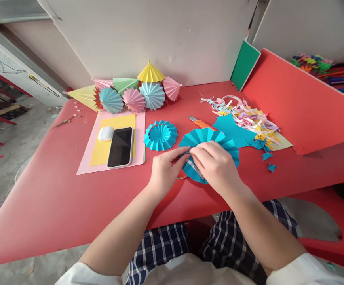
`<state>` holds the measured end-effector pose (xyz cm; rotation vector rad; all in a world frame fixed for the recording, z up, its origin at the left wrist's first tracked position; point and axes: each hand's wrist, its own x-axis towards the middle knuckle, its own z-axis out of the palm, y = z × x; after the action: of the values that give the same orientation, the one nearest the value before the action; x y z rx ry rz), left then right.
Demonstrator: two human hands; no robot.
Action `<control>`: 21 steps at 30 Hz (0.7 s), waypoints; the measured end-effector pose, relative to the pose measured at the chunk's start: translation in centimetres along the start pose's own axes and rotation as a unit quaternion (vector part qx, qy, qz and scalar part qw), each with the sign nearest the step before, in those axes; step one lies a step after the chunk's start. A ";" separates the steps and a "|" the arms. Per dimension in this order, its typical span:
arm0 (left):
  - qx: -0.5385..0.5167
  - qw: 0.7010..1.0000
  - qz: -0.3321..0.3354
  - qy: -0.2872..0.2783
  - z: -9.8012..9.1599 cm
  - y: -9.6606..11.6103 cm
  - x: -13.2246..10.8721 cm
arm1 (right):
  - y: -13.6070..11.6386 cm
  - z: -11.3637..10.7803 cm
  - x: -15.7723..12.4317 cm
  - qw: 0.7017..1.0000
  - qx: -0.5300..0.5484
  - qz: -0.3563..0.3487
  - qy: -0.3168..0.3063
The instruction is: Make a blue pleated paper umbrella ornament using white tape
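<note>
A blue pleated paper fan [216, 139] lies on the red table [71, 198] in front of me. My left hand [167, 169] pinches its left edge with thumb and fingers closed. My right hand [216, 164] lies over the fan's middle, fingers curled and pressing on the folds. A finished blue paper rosette [160, 135] sits just left of the fan, apart from my hands.
A black phone [120, 147] and a white earbud case [105, 133] rest on yellow and pink sheets [100, 152]. Several pastel paper umbrellas [134, 93] line the back wall. An orange cutter [200, 123], blue paper and a pile of paper scraps [249, 118] lie at right.
</note>
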<state>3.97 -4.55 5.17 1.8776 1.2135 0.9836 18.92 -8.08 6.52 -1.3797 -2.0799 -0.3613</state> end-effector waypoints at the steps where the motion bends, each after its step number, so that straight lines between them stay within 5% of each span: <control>1: -0.004 1.000 -0.005 -0.003 0.0 0.0 0.0 | 0.0 -0.1 0.0 1.000 0.003 -0.001 -0.003; 21: -0.068 0.996 -0.040 -0.049 0.3 -0.3 -0.1 | 0.3 0.2 0.3 1.000 -0.004 0.025 0.005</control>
<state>4.10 -4.61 4.71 1.7371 1.1257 0.8983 19.11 -7.66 6.53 -1.4295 -2.0333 -0.3537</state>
